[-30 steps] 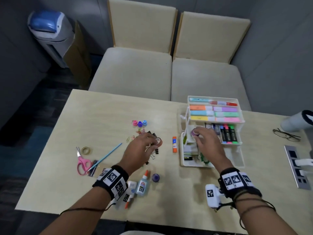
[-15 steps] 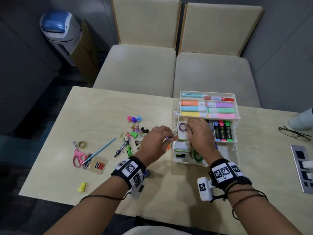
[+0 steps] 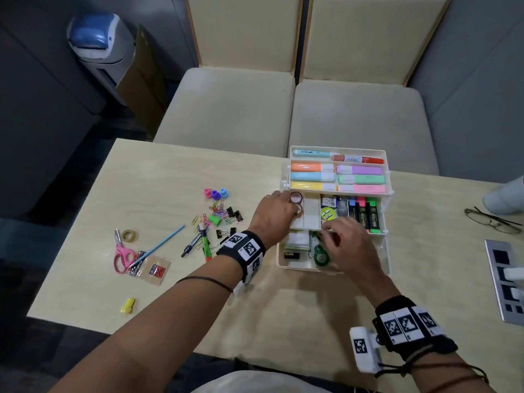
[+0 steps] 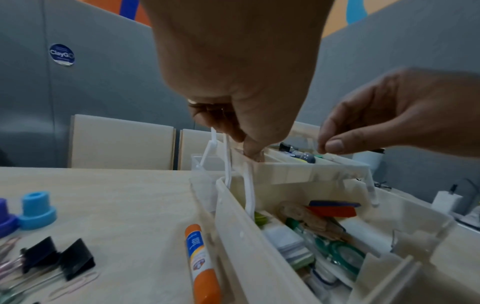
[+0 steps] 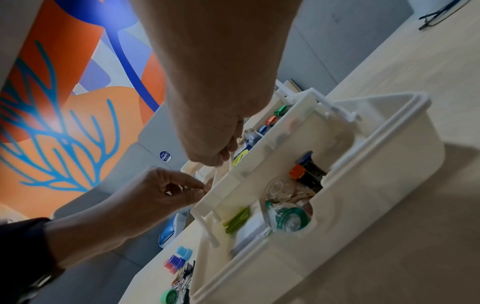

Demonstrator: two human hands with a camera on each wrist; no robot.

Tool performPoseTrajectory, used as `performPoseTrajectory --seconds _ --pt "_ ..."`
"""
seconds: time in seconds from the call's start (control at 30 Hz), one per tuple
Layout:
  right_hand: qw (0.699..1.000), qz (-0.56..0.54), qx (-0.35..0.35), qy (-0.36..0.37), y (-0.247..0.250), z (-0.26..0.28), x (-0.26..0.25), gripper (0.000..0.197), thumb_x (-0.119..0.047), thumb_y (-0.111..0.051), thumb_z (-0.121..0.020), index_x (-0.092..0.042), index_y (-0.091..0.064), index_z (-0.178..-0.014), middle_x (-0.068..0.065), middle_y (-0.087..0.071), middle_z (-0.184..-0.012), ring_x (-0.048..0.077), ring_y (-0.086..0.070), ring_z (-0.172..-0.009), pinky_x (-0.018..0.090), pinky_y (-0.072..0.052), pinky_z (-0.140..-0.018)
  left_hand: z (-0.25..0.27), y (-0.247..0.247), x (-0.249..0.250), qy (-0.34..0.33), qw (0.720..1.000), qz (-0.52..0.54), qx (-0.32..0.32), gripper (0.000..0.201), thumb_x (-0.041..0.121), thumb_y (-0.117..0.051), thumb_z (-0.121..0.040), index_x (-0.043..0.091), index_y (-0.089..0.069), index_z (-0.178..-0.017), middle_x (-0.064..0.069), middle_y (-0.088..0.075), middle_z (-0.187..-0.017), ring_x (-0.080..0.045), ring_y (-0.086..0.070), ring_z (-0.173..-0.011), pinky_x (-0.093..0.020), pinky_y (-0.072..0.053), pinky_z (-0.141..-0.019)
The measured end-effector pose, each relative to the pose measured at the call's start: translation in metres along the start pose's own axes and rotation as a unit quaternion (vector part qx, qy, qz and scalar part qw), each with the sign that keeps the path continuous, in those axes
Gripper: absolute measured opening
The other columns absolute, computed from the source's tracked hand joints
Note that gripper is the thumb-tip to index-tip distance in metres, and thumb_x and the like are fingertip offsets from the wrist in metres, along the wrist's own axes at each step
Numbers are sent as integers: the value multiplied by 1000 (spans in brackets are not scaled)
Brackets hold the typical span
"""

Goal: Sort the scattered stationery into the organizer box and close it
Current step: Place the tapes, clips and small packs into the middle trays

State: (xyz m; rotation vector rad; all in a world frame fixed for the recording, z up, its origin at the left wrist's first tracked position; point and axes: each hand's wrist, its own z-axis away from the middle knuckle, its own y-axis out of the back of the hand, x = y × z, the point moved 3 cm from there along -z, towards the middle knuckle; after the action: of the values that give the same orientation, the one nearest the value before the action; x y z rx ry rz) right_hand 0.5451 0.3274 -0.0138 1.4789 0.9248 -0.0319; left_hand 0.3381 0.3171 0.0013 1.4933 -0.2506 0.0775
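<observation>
The white organizer box [image 3: 387, 251] stands open with its trays stepped back, highlighters in the top tray and markers in the middle one. My left hand [image 3: 295, 210] reaches into the middle tray's left compartment and pinches a small brownish tape roll [image 3: 298, 209]. A purple tape roll [image 3: 296, 197] lies just behind it. My right hand [image 3: 329, 226] hovers over the tray's front edge, fingers loosely curled and holding nothing. Scissors [image 3: 122, 253], a blue pencil [image 3: 161, 245], pens [image 3: 198, 242], clips [image 3: 224, 214] and an orange glue stick [image 4: 200, 263] lie on the table to the left.
Glasses [image 3: 493, 219] and a grey socket panel [image 3: 507, 279] lie at the table's right. Two cream chairs [image 3: 226, 109] stand behind the table, a bin [image 3: 99, 43] at far left. A yellow cap [image 3: 127, 304] sits near the front edge.
My left hand carried the small roll from the clip pile to the box's middle tray. My right hand left the purple roll in that compartment and drew back toward me.
</observation>
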Motion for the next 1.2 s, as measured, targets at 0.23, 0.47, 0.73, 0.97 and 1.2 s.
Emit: performPoseTrajectory --seconds 0.23,0.47,0.73,0.97,1.2 --pt "1000 -2 -14 22 -6 5 -23 7 -7 -75 -90 -11 -74 -95 0 -70 -89 20 -61 -84 40 -52 -78 -1 0 0 70 997 43 15 24 14 -66 -89 13 -69 -113 -9 -64 -102 -33 -67 -77 -34 -42 -60" --pt "996 -7 -60 68 -48 -2 -78 11 -10 -76 -89 -15 -74 -98 -2 -70 -90 22 -65 -86 40 -53 -77 58 2 -58 90 987 122 55 16 24 -65 -92 18 -72 -106 0 -64 -102 -25 -68 -82 -32 -47 -59" --pt "974 -27 -190 123 -127 -9 -173 13 -14 -73 -92 -17 -74 -105 -5 -70 -94 15 -64 -83 32 -51 -74 196 18 -197 177 975 134 28 15 18 -65 -88 21 -73 -100 0 -66 -96 -24 -66 -88 -39 -55 -71" --pt "932 4 -308 192 -188 -4 -267 13 -21 -68 -98 -19 -74 -109 -3 -70 -97 18 -65 -88 34 -54 -77 325 18 -299 322 931 160 61 11 18 -66 -90 23 -73 -96 7 -69 -92 -17 -63 -82 -38 -55 -72" --pt "876 102 -401 247 -261 15 -354 28 -31 -64 -98 -21 -67 -124 2 -66 -119 27 -65 -108 39 -51 -86 383 8 -345 379 906 176 66 13 17 -69 -91 22 -74 -102 7 -64 -92 -11 -53 -75 -35 -53 -74"
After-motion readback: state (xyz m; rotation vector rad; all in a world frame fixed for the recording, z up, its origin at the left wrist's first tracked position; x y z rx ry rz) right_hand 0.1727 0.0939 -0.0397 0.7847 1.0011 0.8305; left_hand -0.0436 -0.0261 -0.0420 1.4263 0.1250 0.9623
